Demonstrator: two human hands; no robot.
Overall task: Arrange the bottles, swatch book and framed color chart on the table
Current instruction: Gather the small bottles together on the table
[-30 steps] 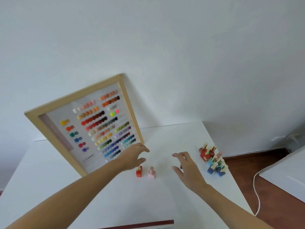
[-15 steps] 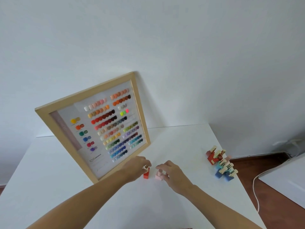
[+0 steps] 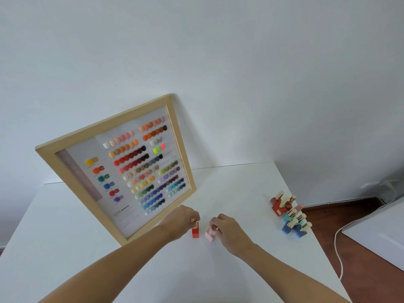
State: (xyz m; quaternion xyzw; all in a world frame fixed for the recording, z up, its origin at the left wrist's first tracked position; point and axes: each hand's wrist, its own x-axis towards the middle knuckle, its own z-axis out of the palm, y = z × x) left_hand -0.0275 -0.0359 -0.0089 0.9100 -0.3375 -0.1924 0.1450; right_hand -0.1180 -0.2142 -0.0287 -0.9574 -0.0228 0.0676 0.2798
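Both hands had just closed in: left hand (image 3: 182, 219) fingers clamped on the red bottle (image 3: 195, 231), right hand (image 3: 227, 226) fingers on the pink bottle (image 3: 209, 235), both on the surface (image 3: 229, 189) at six o'clock of the framed color chart (image 3: 122, 169). Placement looked underway.

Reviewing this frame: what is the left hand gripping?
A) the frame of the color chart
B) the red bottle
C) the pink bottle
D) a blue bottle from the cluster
B: the left hand pinches the cap of the red bottle, which stands on the table, while the right hand is on the pink bottle beside it.
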